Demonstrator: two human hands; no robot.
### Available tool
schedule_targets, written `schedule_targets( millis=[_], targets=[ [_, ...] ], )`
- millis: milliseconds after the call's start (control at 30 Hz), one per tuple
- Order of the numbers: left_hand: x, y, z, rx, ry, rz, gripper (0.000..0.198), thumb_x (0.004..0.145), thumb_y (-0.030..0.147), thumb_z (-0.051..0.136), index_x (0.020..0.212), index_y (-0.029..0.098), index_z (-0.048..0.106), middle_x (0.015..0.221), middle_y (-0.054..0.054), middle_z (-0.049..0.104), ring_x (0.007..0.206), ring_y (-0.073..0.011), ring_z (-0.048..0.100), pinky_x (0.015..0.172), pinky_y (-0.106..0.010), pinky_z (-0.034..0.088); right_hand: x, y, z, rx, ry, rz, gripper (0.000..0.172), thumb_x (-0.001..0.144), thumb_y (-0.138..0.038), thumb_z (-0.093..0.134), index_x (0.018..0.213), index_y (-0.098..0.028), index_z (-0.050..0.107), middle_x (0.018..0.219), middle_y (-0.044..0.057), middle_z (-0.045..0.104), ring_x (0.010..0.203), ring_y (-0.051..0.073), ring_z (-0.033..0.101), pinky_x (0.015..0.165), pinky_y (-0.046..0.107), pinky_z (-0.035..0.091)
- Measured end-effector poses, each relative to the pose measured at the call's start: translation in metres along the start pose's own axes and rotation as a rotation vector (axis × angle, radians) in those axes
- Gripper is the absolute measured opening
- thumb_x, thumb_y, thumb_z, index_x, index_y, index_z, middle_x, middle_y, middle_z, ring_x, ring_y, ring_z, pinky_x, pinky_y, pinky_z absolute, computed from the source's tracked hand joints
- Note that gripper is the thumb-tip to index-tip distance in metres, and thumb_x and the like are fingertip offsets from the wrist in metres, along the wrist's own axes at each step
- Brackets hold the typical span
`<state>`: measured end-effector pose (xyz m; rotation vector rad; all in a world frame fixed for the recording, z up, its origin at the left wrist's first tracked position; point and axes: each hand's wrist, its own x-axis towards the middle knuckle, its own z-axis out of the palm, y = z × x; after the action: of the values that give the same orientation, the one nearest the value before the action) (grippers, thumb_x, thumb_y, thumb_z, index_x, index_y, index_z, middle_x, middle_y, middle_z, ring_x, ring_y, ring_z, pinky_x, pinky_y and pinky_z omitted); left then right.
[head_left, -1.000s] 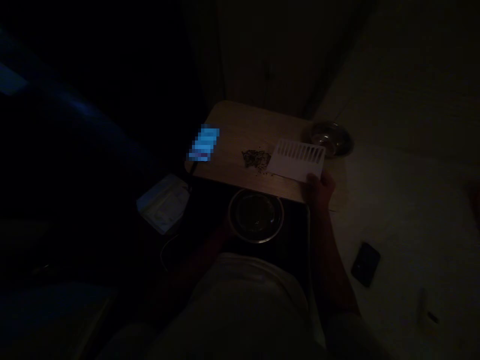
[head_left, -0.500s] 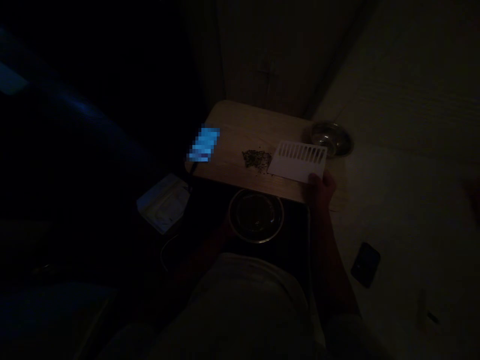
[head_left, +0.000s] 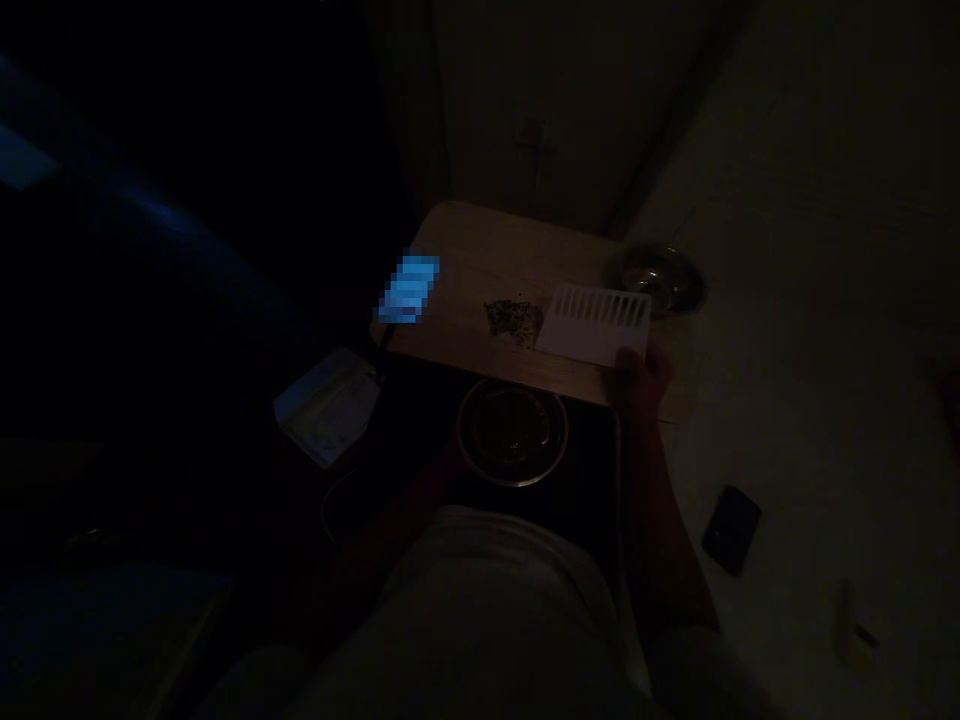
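In dim light, my right hand (head_left: 641,380) grips the lower right corner of a flat white plate with a row of slots (head_left: 592,330). Its left edge lies against a scattered pile of small dark bits (head_left: 511,318) on the wooden tabletop (head_left: 480,235). Below the table's front edge, a round metal bowl (head_left: 517,480) is held at its left rim by my left hand (head_left: 454,455). That hand's fingers are mostly lost in the dark. The bowl's contents are too dark to make out.
A second metal bowl (head_left: 664,280) stands at the right end of the table. A lit, blurred-out screen (head_left: 409,288) is at the left end. A pale box-like object (head_left: 328,405) sits lower left. A dark phone-like object (head_left: 731,530) lies on the pale surface at right.
The slotted plate's upper edge has tipped very slightly. Both hands, the bowl and the pile are otherwise in the same places, and the picture is a little darker.
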<state>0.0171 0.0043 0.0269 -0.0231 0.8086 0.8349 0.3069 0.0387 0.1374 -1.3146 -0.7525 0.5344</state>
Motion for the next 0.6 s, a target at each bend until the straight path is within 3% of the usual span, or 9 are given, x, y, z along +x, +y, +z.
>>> schedule_targets(
  millis=[200,467,600],
  targets=[
    [0.003,0.000,0.001,0.008,0.092,-0.043,0.051,0.098,0.034,0.046,0.145,0.015,0.051,0.118,-0.011,0.073,0.139,-0.0257,0.049,0.120,-0.047,0.031,0.000,0.000,0.000,-0.021,-0.044,0.019,0.020,0.065,-0.030,0.069,0.080,-0.016,0.069,0.073,-0.001,0.064,0.070,0.015,0.055,0.069,0.029,0.047],
    [0.007,-0.003,-0.009,-0.020,0.017,0.057,0.044,0.094,0.029,0.053,0.137,0.021,0.060,0.119,-0.009,0.074,0.137,-0.0267,0.051,0.121,-0.047,0.031,0.000,0.005,-0.002,-0.002,-0.115,0.026,0.022,0.067,-0.031,0.071,0.083,-0.016,0.070,0.076,0.000,0.067,0.071,0.015,0.057,0.069,0.029,0.047],
    [0.002,-0.001,-0.001,0.009,-0.012,-0.022,0.048,0.093,0.037,0.054,0.137,0.018,0.060,0.124,-0.012,0.071,0.138,-0.0299,0.050,0.120,-0.050,0.031,-0.002,0.001,-0.001,-0.021,-0.124,0.035,0.021,0.067,-0.032,0.072,0.081,-0.016,0.071,0.074,0.000,0.068,0.070,0.015,0.057,0.068,0.029,0.048]
  ],
)
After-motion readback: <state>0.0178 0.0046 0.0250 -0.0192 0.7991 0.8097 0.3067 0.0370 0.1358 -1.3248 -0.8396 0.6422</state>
